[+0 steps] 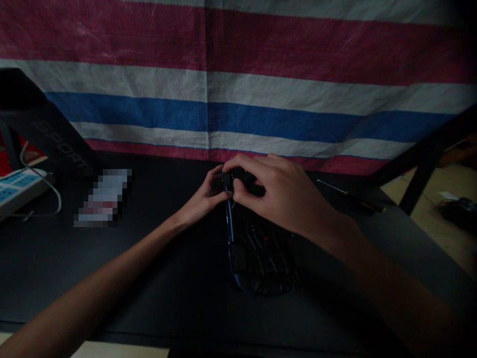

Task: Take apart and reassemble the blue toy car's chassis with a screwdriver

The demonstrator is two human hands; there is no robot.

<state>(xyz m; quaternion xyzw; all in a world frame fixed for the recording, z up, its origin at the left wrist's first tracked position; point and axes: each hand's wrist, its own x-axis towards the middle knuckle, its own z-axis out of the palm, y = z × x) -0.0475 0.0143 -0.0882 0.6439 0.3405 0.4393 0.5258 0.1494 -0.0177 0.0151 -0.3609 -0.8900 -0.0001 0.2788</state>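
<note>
A dark, rounded device (261,258) with a blue edge and small internal parts lies on the black table (149,278) in front of me. My left hand (203,201) pinches its far left end, fingers closed on it. From the right, my right hand (276,191) curls over the same far end, fingertips pressed on a black part there. The scene is dim and fine detail of the device is hard to make out.
A thin screwdriver (346,193) lies to the right of my right hand. A power strip (18,186) with a white cable sits at the far left. A blurred card (104,199) lies left of centre. A striped tarp (238,79) hangs behind the table.
</note>
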